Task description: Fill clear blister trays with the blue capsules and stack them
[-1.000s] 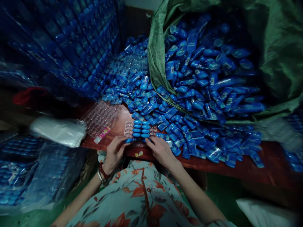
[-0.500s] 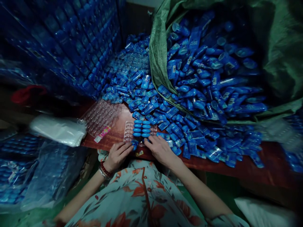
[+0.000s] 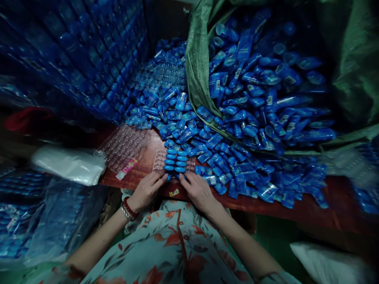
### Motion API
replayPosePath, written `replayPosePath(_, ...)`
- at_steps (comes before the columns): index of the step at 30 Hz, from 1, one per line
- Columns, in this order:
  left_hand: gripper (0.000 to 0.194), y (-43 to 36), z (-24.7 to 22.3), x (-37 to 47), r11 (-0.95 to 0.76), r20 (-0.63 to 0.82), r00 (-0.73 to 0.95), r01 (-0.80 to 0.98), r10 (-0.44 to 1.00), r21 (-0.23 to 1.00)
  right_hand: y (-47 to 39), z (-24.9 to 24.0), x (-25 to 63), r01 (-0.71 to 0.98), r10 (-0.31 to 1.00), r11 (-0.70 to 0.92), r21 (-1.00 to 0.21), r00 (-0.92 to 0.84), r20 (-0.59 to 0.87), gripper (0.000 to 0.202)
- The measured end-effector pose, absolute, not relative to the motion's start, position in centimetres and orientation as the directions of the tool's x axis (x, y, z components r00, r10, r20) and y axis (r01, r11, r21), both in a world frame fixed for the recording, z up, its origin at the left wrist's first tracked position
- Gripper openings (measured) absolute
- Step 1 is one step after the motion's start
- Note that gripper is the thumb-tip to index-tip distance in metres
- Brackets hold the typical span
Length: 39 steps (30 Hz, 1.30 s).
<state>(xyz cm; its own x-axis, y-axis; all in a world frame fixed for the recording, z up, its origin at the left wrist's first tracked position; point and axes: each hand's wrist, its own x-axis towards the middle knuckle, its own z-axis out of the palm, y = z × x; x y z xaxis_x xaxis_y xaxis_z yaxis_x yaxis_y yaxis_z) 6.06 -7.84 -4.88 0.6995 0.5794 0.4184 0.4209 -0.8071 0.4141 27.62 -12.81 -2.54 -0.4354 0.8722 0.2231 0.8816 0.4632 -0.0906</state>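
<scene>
**Left hand [image 3: 148, 190] has slid slightly forward, fingers drawn in, over the clear tray [image 3: 160, 158]**

Half a second ago the left fingers lay flatter and nearer the body; the right hand [image 3: 199, 192] has hardly moved. Left thumb and forefinger come close together at a small blue piece [image 3: 169, 178] on the tray's near edge, but I cannot tell whether they are clamped on it. Right fingers are bent, their tips just to the right of that piece; whether they grip anything is unclear.

Directly beyond the fingers, in the tray, lie oval blue pieces [image 3: 179, 163] in two columns of four. Farther off and to the right of the fingers, a loose heap of blue packs [image 3: 217, 156] spreads over the red desk [image 3: 237, 203], with a green sack [image 3: 197, 75] full of more beyond it. Left of the left fingers are an empty moulded sheet [image 3: 126, 146], a pink label [image 3: 127, 169] and a white plastic bundle [image 3: 69, 163].
</scene>
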Motion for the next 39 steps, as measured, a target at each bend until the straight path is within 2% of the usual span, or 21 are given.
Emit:
replayPosePath(3, 0.029, -7.6, -4.0, 6.5, -0.824, 0.372, 0.742, 0.439, 0.558, 0.359, -12.1, -1.8, 26.0, 0.87, 0.861, 0.492, -0.023, -0.483, 0.158, 0.025)
replayPosePath(7, 0.025, -7.0, -3.2, 7.0, -0.814, 0.324, 0.755, 0.465, 0.569, 0.347, -11.4, -1.8, 24.6, 0.882, 0.878, 0.47, -0.017, -0.466, 0.111, 0.023)
replayPosePath(11, 0.027, -6.4, -3.1, 7.2, -0.83, 0.303, 0.779, 0.463, 0.548, 0.31, -12.1, -2.7, 24.5, 0.909, 0.912, 0.403, -0.11, -0.388, 0.137, 0.029)
replayPosePath(14, 0.03, -6.4, -3.4, 6.7, -0.859, 0.322, 0.797, 0.457, 0.511, 0.234, -13.5, -3.3, 25.5, 0.911, 0.922, 0.354, -0.212, -0.303, 0.24, 0.039)
replayPosePath(16, 0.032, -6.7, -3.5, 6.1, -0.849, 0.351, 0.774, 0.498, 0.527, 0.175, -14.7, -3.4, 26.9, 0.912, 0.926, 0.309, -0.269, -0.223, 0.305, 0.042)
replayPosePath(18, 0.036, -7.3, -3.6, 5.8, -0.82, 0.391, 0.729, 0.552, 0.562, 0.149, -15.9, -3.2, 28.7, 0.928, 0.946, 0.231, -0.293, -0.144, 0.292, 0.041)
replayPosePath(20, 0.039, -8.1, -3.3, 6.5, -0.826, 0.43, 0.713, 0.538, 0.554, 0.172, -16.7, -2.9, 30.5, 0.957, 0.972, 0.171, -0.234, -0.126, 0.197, 0.04)
replayPosePath(23, 0.039, -9.0, -2.9, 10.4, -0.87, 0.402, 0.774, 0.459, 0.49, 0.179, -17.1, -3.1, 32.1, 0.982, 0.982, 0.186, -0.036, -0.184, 0.052, 0.047)
replayPosePath(26, 0.041, -9.3, -2.6, 16.1, -0.823, 0.213, 0.795, 0.549, 0.568, 0.145, -16.8, -3.9, 32.7, 0.968, 0.969, 0.242, 0.071, -0.244, 0.029, 0.04)
replayPosePath(29, 0.037, -8.8, -2.9, 20.5, -0.73, 0.039, 0.735, 0.664, 0.677, 0.162, -16.9, -4.4, 34.1, 0.946, 0.944, 0.319, 0.063, -0.323, 0.064, 0.032)
replayPosePath(32, 0.036, -8.1, -3.4, 22.3, -0.655, -0.023, 0.671, 0.731, 0.741, 0.192, -17.9, -4.5, 36.3, 0.937, 0.923, 0.35, -0.021, -0.341, 0.178, 0.032)
replayPosePath(34, 0.038, -7.8, -3.7, 22.6, -0.63, -0.009, 0.644, 0.751, 0.765, 0.198, -18.5, -4.5, 37.2, 0.939, 0.916, 0.306, -0.156, -0.245, 0.318, 0.031)
replayPosePath(37, 0.036, -7.6, -4.1, 22.7, -0.624, 0.024, 0.632, 0.757, 0.775, 0.195, -18.7, -4.5, 37.0, 0.872, 0.847, 0.125, -0.474, 0.155, 0.508, 0.031)
replayPosePath(39, 0.03, -7.7, -4.3, 22.6, -0.642, 0.038, 0.649, 0.741, 0.76, 0.197, -18.3, -4.5, 36.0, 0.706, 0.761, -0.02, -0.708, 0.469, 0.447, 0.03)
